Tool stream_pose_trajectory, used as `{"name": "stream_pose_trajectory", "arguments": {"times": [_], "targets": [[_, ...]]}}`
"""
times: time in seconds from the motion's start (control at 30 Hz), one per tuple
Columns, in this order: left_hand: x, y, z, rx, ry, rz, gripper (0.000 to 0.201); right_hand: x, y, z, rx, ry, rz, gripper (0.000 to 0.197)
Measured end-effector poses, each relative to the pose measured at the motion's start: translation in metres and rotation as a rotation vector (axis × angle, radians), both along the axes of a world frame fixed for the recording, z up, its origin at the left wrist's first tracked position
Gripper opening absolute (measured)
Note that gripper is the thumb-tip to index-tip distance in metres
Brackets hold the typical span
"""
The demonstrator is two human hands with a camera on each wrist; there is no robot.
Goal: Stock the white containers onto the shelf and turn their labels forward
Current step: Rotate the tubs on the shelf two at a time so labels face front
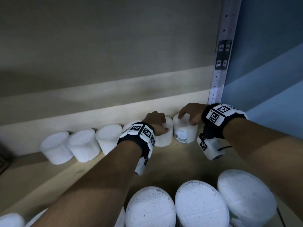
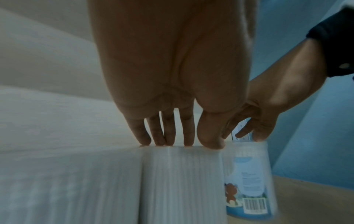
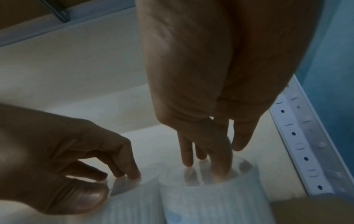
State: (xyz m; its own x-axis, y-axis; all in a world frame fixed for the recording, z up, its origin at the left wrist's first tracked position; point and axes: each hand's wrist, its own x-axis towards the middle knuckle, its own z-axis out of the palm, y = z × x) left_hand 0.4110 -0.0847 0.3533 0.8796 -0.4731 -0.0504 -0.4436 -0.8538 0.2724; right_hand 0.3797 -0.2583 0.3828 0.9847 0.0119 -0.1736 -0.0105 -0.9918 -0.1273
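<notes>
Containers look light and slick; each hand grips a lid rim from above, labelled one at 3 o'clock

You're working in dim, bluish light, with one paler band lying across the back wall and shadow darkening above it. Wide-angle distortion is bending the shelf edge and stretching the near containers. Both wrist views are looking murky, with motion blur smearing the labelled container.
</notes>
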Motion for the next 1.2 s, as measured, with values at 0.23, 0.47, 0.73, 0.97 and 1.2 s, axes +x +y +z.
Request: {"name": "stream_pose_trajectory", "arguments": {"times": [0.23, 0.47, 0.73, 0.97, 1.2], "targets": [[-0.001, 0.001, -0.001, -0.023, -0.002, 0.005, 0.041, 0.008, 0.004, -0.006, -0.041, 0.025, -0.095, 0.054], [0.001, 0.002, -0.004, -0.033, 0.001, -0.004, 0.041, 0.010, 0.000, -0.011, -0.029, 0.001, -0.080, 0.058], [-0.001, 0.003, -0.003, -0.037, 0.004, -0.005, 0.041, 0.002, -0.003, -0.006, 0.019, 0.011, 0.026, 0.054], [-0.001, 0.002, -0.003, -0.051, 0.014, 0.006, 0.041, 0.011, 0.004, -0.008, -0.005, -0.093, -0.083, 0.046], [-0.003, 0.003, -0.003, -0.058, 0.004, 0.007, 0.041, 0.015, 0.006, -0.019, -0.113, -0.029, -0.154, 0.065]]}}
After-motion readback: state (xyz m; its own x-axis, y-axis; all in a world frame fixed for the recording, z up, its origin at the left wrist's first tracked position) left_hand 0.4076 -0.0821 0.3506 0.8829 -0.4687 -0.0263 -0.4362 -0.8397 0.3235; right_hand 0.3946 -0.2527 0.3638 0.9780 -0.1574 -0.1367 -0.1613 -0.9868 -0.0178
